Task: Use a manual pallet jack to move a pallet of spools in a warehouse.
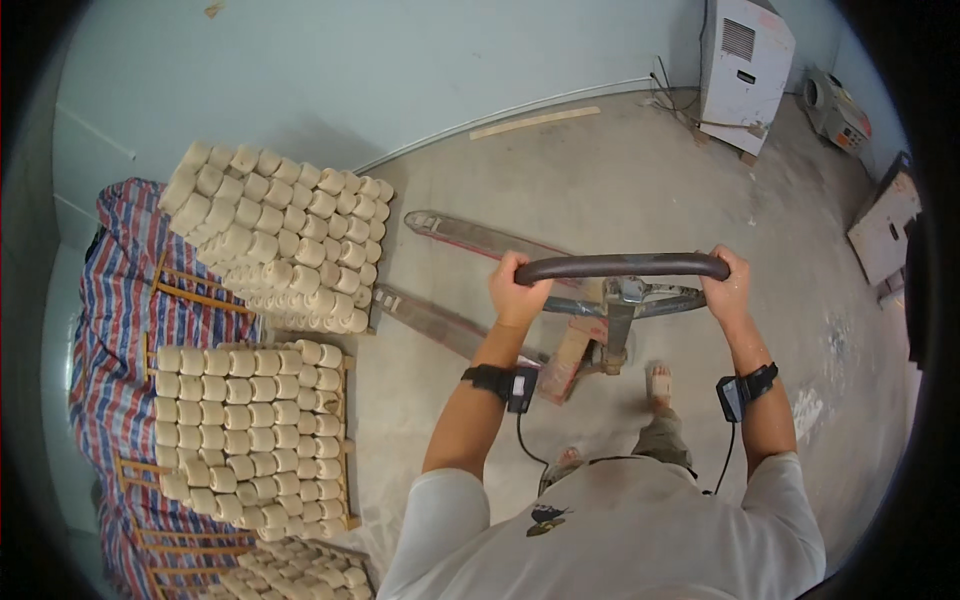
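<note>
Left hand (516,288) and right hand (728,285) are curled tightly around opposite ends of the dark handlebar (622,265) of the pallet jack (619,325), which spans between them; two flat forks (485,236) extend beyond and leftward, their tips near the stacked cream-coloured cylinders (262,414).

Free floor (765,225) lies right of the pallet jack (618,330) — cream stacks (285,225) block the left.
</note>
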The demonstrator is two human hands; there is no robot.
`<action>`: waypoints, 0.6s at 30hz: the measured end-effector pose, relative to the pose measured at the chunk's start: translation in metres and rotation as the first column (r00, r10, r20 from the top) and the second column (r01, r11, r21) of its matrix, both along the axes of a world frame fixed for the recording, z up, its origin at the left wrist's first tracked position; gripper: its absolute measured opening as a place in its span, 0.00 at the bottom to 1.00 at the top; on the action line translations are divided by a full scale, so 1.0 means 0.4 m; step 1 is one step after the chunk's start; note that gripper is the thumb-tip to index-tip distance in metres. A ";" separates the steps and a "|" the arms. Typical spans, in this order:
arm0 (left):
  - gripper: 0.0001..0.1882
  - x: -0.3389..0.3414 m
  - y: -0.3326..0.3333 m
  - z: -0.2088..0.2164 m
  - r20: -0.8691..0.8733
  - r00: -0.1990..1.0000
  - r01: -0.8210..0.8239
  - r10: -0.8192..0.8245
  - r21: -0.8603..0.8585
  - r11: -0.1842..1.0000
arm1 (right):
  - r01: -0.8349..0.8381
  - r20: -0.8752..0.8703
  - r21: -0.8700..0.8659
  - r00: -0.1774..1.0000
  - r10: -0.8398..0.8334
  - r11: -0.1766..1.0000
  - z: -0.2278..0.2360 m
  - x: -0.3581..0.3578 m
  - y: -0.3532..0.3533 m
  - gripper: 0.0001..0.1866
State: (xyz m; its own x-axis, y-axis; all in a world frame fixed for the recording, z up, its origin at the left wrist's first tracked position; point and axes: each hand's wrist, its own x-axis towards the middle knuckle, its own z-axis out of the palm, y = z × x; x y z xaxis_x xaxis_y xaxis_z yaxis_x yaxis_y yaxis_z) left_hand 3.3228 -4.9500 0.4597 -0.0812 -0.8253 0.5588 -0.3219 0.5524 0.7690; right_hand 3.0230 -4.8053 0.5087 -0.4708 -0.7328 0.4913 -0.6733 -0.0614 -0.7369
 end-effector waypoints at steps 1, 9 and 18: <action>0.11 -0.027 -0.011 0.013 0.009 0.999 -0.045 0.046 -0.034 0.998 | -0.005 0.002 0.006 1.000 0.005 1.000 -0.003 -0.040 -0.046 0.15; 0.09 -0.056 -0.152 0.079 0.052 0.953 -0.297 0.298 -0.029 0.954 | -0.308 0.167 -0.054 0.935 0.313 0.950 0.004 -0.108 -0.388 0.12; 0.08 -0.074 -0.400 0.075 0.068 0.886 -0.454 0.458 -0.068 0.889 | -0.417 0.119 -0.042 0.900 0.419 0.908 0.026 -0.131 -0.706 0.08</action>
State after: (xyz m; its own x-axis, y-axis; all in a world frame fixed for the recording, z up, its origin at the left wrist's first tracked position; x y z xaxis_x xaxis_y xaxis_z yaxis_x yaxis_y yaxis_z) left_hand 3.2932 -5.1101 0.4898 0.2511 -0.7542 0.6067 -0.6064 0.3660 0.7059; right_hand 2.9707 -5.0876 0.5191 -0.1802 -0.8682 0.4623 -0.4882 -0.3291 -0.8083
